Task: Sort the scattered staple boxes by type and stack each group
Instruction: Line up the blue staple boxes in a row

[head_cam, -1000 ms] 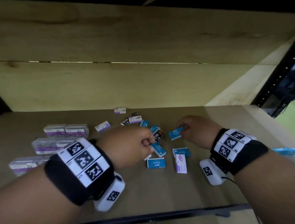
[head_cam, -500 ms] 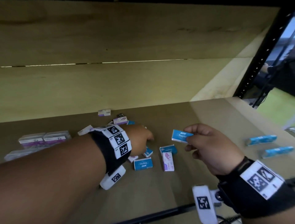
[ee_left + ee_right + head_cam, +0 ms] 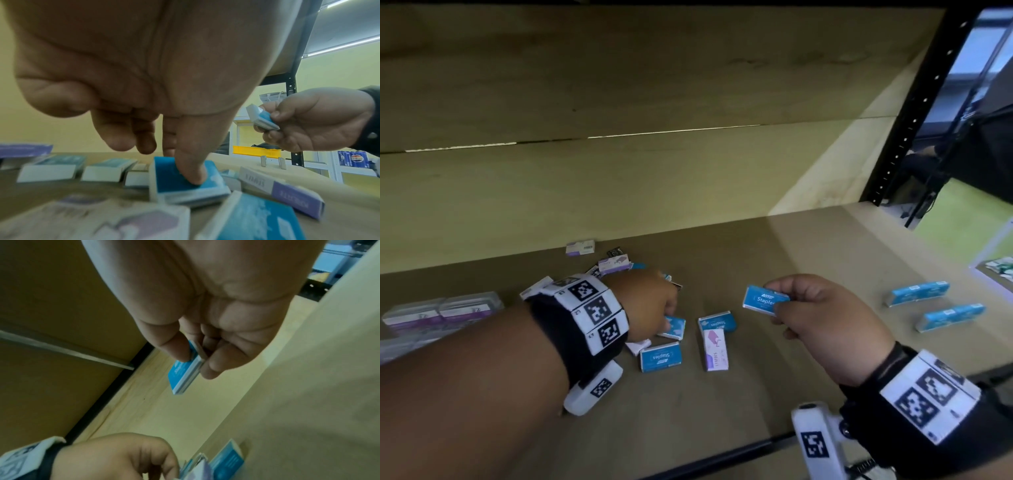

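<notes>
Small blue and purple-white staple boxes lie scattered mid-shelf. My right hand (image 3: pixel 779 305) pinches a blue staple box (image 3: pixel 762 300) between thumb and fingers, held above the shelf to the right of the pile; the right wrist view shows the same held box (image 3: pixel 183 376). My left hand (image 3: pixel 669 313) is down in the pile. Its thumb (image 3: pixel 191 170) presses on the top of another blue box (image 3: pixel 179 183), with a curled finger at the box's far edge. Near it lie a blue box (image 3: pixel 661 357), another blue box (image 3: pixel 717 322) and a purple-white box (image 3: pixel 716 349).
Two rows of blue boxes (image 3: pixel 917 293) (image 3: pixel 950 317) sit at the right of the shelf. Clear cases with purple labels (image 3: pixel 441 310) stand at the left. More purple boxes (image 3: pixel 580 246) lie near the back wall. A black upright post (image 3: pixel 914 102) bounds the right side.
My right hand has lifted its blue box and carried it right, away from the pile. My left hand has reached down onto a blue box in the pile.
</notes>
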